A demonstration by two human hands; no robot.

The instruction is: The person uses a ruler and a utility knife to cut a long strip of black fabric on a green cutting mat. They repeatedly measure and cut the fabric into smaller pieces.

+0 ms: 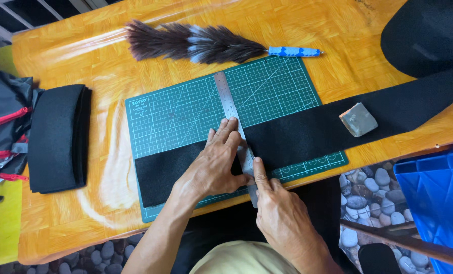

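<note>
Two bare hands work at the near edge of one orange-topped table (338, 30). One green cutting mat (186, 111) lies on it, and one long strip of black felt (307, 132) runs across the mat's lower part and off to the right, up toward one big dark roll (429, 35) that the top right corner cuts off. One steel ruler (231, 109) lies across the strip, nearly square to it, its far end reaching the mat's upper edge and its near end going under the hands. The left hand (213, 165) is spread flat, palm down, fingers pressing on the ruler and the felt just left of it. The right hand (282, 218) is curled close against the ruler's near end with the forefinger stretched along its right edge; whether it holds a blade or anything else cannot be told, since the fingers hide that spot. One grey block (358, 119), like a piece of chalk or stone, sits on the felt well to the right of the hands. One feather duster (196, 43) with a blue handle lies beyond the mat. One folded stack of black felt (59, 137) rests at the table's left end, beside a dark bag with red trim (3, 127) that the left edge cuts. One blue crate (434, 193) is part seen at lower right, above a pebble-patterned floor (368, 187).
</note>
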